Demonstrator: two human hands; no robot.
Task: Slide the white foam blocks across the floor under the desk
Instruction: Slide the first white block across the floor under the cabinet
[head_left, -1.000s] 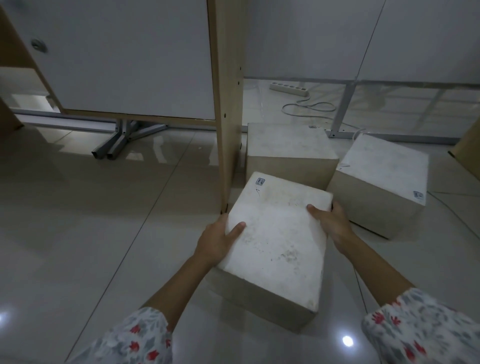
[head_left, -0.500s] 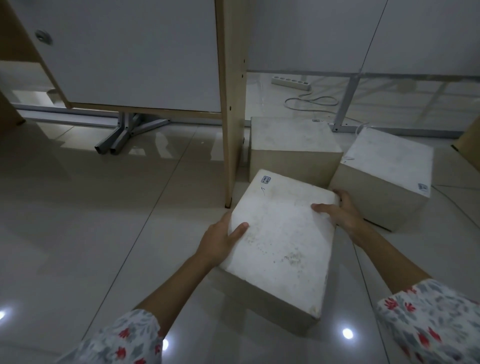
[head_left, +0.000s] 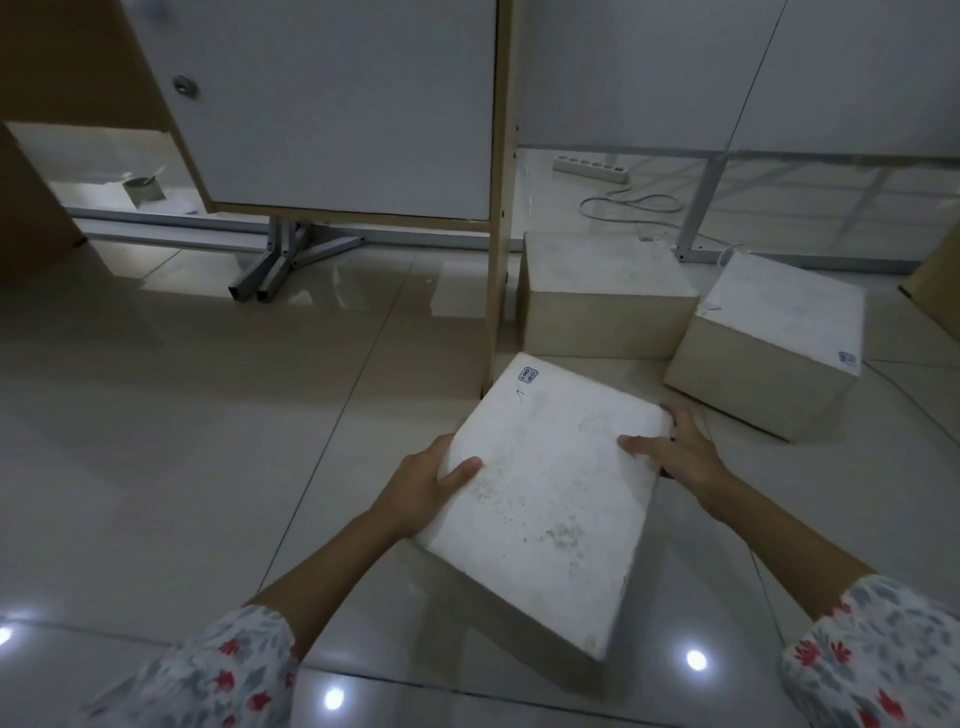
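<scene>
A wooden desk panel stands upright on the glossy tiled floor in the upper centre of the frame, two white foam blocks resting at centre right. Below them, at centre frame, a third foam block is grasped by both hands, the left hand on its left edge and the right hand on its right, thumbs on top.

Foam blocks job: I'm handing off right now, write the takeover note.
Left hand grips the near foam block's left edge; right hand grips its right edge, thumbs on top.
That block sits on the floor, its far corner by the foot of the wooden desk panel.
Two other blocks lie beyond: middle block right of the panel, right block angled beside it.
Left: slide the held block further.
</scene>
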